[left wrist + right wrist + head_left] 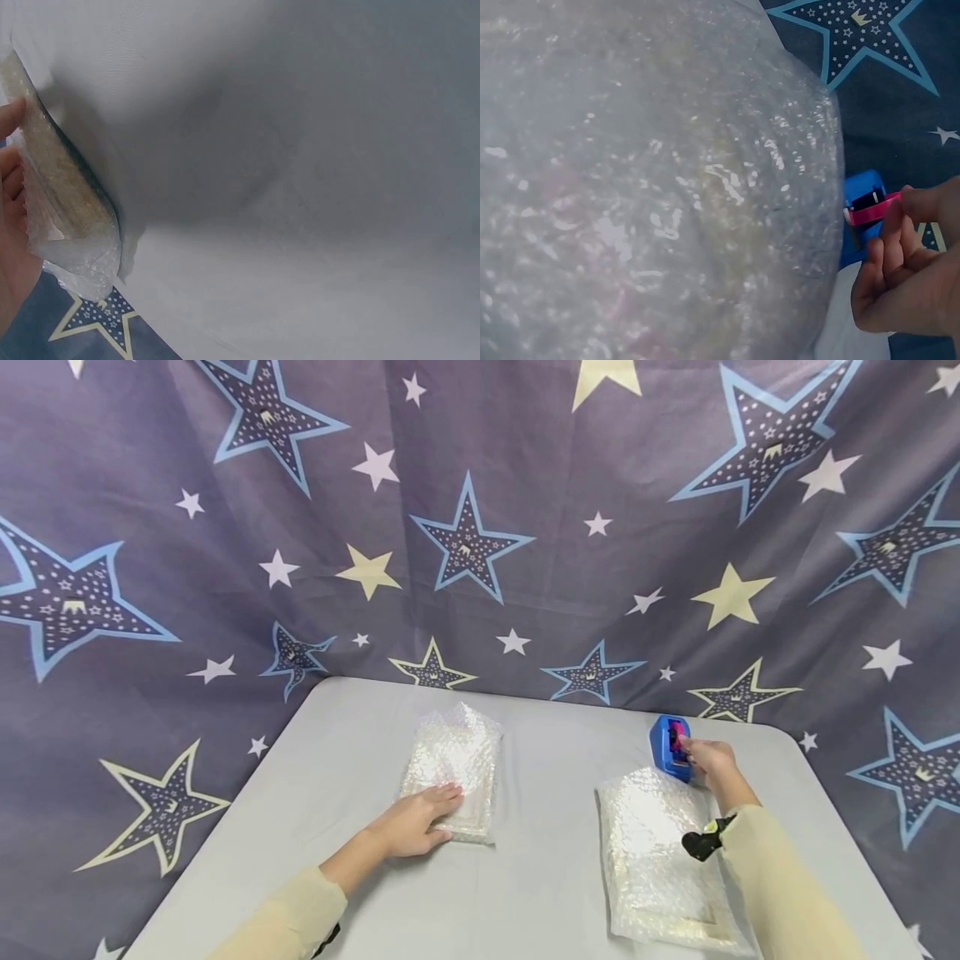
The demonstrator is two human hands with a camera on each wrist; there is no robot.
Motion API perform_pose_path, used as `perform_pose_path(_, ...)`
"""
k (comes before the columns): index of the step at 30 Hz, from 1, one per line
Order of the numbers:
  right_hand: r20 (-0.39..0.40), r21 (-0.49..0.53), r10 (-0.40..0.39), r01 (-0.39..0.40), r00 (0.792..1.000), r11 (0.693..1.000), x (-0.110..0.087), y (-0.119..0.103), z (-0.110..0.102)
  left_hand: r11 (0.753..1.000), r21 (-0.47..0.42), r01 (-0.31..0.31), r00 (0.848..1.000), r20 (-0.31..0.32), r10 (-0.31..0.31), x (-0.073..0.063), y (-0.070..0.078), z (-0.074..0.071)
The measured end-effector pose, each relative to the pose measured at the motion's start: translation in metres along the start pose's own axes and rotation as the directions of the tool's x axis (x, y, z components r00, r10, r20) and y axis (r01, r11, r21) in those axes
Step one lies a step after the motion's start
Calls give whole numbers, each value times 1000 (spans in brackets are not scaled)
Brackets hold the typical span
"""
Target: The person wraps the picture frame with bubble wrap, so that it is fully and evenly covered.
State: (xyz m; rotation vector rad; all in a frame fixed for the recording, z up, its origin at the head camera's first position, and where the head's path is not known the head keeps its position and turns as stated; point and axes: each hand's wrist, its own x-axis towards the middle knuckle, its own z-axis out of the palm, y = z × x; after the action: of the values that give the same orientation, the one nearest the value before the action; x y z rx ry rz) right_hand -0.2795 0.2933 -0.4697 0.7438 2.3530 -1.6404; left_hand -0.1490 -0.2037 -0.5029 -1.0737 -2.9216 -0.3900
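Note:
My left hand [420, 818] rests on the lower part of a bubble-wrapped flat package [472, 752], fingers over its top and thumb by the near edge. In the left wrist view, the wrapped package [64, 180] shows edge-on beside the thumb and fingers. At the table's back right, my right hand [708, 758] pinches pink tape [874, 211] at a blue tape dispenser [662, 745]. Just in front of the dispenser lies a larger bubble-wrapped package [652, 860], under my right forearm. Its bubble wrap [667, 180] fills most of the right wrist view.
A white-covered table [547, 827] carries everything. Behind it and at its sides hangs a dark cloth with stars [517, 427]. The two packages lie apart on the left and right of the tabletop.

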Motion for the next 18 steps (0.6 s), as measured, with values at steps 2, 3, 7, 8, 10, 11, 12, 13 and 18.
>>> perform_pose_path(2, -8, 32, 17, -16, 1000, 999, -2, -3, 0, 1000, 3, 1, 1000, -6, -1, -1, -1, 0)
perform_pose_path(3, -15, 44, 23, -23, 1000, 999, -3, -5, 0, 1000, 5, -2, 1000, -10, 2, -1, -1, 1)
perform_pose_path(7, -42, 61, 49, -46, 998, 997, -8, -9, 0, 1000, 12, -7, 1000, -17, 7, -1, -2, 2)
perform_pose_path(8, -57, 39, 57, -55, 997, 998, -9, -10, 0, 1000, 11, -9, 1000, -18, 9, -1, -1, 2)
perform_pose_path(10, -77, 4, 65, -64, 995, 998, -9, -10, 0, 1000, 10, -14, 1000, -23, 15, -1, -1, 3)
perform_pose_path(11, -85, -7, 68, -68, 994, 998, -9, -10, 0, 1000, 9, -12, 1000, -23, 12, -1, -1, 3)
perform_pose_path(12, -89, -9, 70, -71, 994, 997, -8, -10, 0, 1000, 9, -12, 1000, -25, 13, -1, -1, 3)
perform_pose_path(13, -88, -8, 71, -72, 994, 997, -8, -10, 0, 1000, 10, -17, 999, -31, 17, -1, -1, 3)
perform_pose_path(18, -34, 82, 85, -82, 996, 993, -9, -11, -1, 999, 7, -37, 997, -64, 37, -2, -1, 5)
